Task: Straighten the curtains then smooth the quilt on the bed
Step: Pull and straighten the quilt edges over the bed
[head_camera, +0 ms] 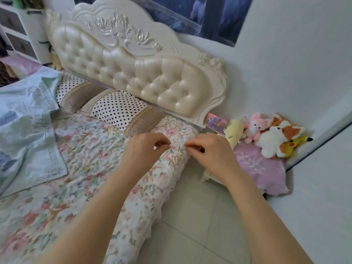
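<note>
A floral quilt [82,159] covers the bed and hangs over its right side. My left hand [144,149] and my right hand [209,151] meet over the quilt's right edge near the head of the bed. The thumb and fingers of each are pinched together at the fabric, fingertips a few centimetres apart. A pale blue blanket [28,121] lies crumpled on the left of the bed. Two polka-dot pillows [118,109] rest against the cream tufted headboard [144,73].
Several plush toys [274,138] sit on a pink-covered nightstand [261,168] in the right corner, against the white wall. Pale floor tiles [200,216] run between bed and wall. A dark blue window or picture [219,18] is above the headboard. White drawers [21,31] stand far left.
</note>
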